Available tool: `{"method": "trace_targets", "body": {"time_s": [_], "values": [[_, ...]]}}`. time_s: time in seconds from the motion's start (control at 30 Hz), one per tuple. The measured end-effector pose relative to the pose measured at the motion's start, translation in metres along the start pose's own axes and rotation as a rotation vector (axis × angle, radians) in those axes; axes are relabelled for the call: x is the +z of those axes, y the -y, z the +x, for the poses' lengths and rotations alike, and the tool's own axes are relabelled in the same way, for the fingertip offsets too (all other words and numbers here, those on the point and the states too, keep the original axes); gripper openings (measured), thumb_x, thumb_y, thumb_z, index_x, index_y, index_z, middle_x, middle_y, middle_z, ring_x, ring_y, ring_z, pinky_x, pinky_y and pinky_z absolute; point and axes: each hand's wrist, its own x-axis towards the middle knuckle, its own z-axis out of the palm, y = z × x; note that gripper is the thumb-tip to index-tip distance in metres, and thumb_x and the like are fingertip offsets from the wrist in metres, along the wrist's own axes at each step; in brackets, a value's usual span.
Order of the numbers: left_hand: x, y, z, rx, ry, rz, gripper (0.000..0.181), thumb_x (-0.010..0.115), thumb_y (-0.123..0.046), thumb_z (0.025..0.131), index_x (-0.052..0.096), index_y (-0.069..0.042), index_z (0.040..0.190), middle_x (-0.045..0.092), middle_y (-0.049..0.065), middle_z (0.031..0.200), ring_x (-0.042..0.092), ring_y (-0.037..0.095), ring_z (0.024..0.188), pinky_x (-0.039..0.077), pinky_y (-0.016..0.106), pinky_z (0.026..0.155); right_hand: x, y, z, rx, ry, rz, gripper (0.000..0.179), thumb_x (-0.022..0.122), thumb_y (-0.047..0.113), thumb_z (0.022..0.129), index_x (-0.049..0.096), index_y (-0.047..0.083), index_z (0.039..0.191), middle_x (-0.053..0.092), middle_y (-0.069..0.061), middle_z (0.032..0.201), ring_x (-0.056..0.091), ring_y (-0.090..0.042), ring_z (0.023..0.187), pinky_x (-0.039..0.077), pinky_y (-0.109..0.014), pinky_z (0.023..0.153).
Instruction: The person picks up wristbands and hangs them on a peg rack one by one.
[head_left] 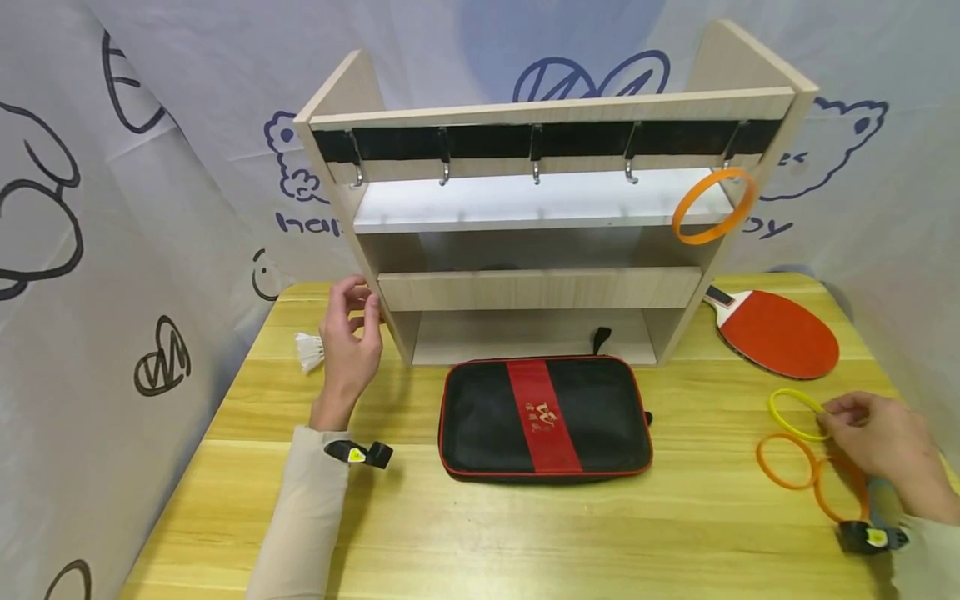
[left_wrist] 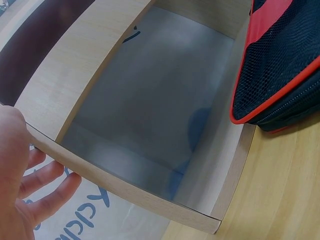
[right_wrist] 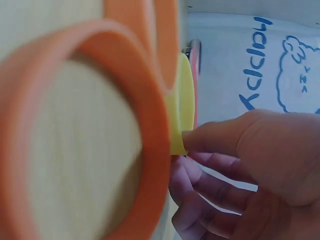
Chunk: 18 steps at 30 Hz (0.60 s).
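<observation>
My left hand [head_left: 351, 346] is at the left side panel of a wooden hook rack [head_left: 540, 287], fingers loosely bent beside its outer edge. In the left wrist view, the fingertips [left_wrist: 67, 187] lie against or very near that panel [left_wrist: 125, 187]; firm contact cannot be told. At the right of the table, my right hand [head_left: 881, 442] pinches a yellow ring [head_left: 797, 414] between thumb and fingers. Two orange rings [head_left: 786, 461] lie nearest it on the table, one partly behind the wrist. Another orange ring [head_left: 715, 207] hangs from the rack's rightmost hook.
A black zip case [head_left: 480, 421] with a red stripe lies before the rack. A red table tennis bat [head_left: 783, 335] lies right of the rack, and a white shuttlecock [head_left: 308, 352] at its left. Printed cloth [head_left: 195, 250] hangs behind the wooden table [head_left: 525, 542].
</observation>
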Motion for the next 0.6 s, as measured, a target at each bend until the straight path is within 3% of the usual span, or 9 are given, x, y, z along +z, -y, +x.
{"method": "trace_targets", "body": {"time_s": [0.23, 0.37, 0.43, 0.5, 0.6], "values": [[0.0, -0.002, 0.0, -0.005, -0.011, 0.006, 0.026, 0.058, -0.001, 0.11, 0.057, 0.009, 0.134, 0.067, 0.028, 0.11, 0.067, 0.025, 0.095, 0.057, 0.006, 0.076, -0.006, 0.004, -0.003, -0.033, -0.037, 0.098, 0.024, 0.072, 0.012, 0.101, 0.073, -0.011, 0.107, 0.075, -0.028, 0.093, 0.054, 0.002, 0.065, 0.044, -0.02, 0.052], [0.0, -0.002, -0.001, -0.007, -0.013, 0.013, 0.026, 0.058, -0.001, 0.11, 0.057, 0.009, 0.134, 0.067, 0.028, 0.11, 0.065, 0.02, 0.095, 0.056, 0.005, 0.076, -0.012, 0.011, -0.006, -0.016, -0.04, 0.127, 0.03, 0.071, 0.018, 0.104, 0.072, -0.01, 0.112, 0.077, -0.027, 0.096, 0.049, 0.012, 0.063, 0.045, -0.02, 0.052], [0.0, -0.003, -0.001, -0.007, -0.012, 0.015, 0.026, 0.058, -0.001, 0.11, 0.057, 0.009, 0.134, 0.067, 0.028, 0.11, 0.064, 0.019, 0.095, 0.056, 0.005, 0.077, -0.015, 0.015, -0.006, -0.004, -0.041, 0.147, 0.033, 0.072, 0.022, 0.105, 0.072, -0.009, 0.114, 0.078, -0.016, 0.09, 0.048, 0.014, 0.063, 0.045, -0.02, 0.053], [0.0, -0.003, -0.001, -0.008, -0.009, 0.015, 0.026, 0.058, -0.001, 0.11, 0.057, 0.009, 0.134, 0.067, 0.028, 0.11, 0.064, 0.019, 0.096, 0.056, 0.005, 0.077, -0.017, 0.019, -0.007, 0.007, -0.036, 0.174, 0.036, 0.072, 0.026, 0.106, 0.072, -0.008, 0.118, 0.076, 0.005, 0.084, 0.05, 0.015, 0.065, 0.047, -0.02, 0.053], [0.0, -0.003, -0.001, -0.008, -0.006, 0.013, 0.026, 0.058, -0.001, 0.11, 0.057, 0.009, 0.134, 0.067, 0.028, 0.111, 0.065, 0.02, 0.096, 0.056, 0.005, 0.078, -0.02, 0.025, -0.007, 0.021, -0.038, 0.211, 0.041, 0.071, 0.031, 0.106, 0.071, -0.007, 0.124, 0.06, 0.036, 0.081, 0.05, 0.018, 0.067, 0.048, -0.019, 0.054]]}}
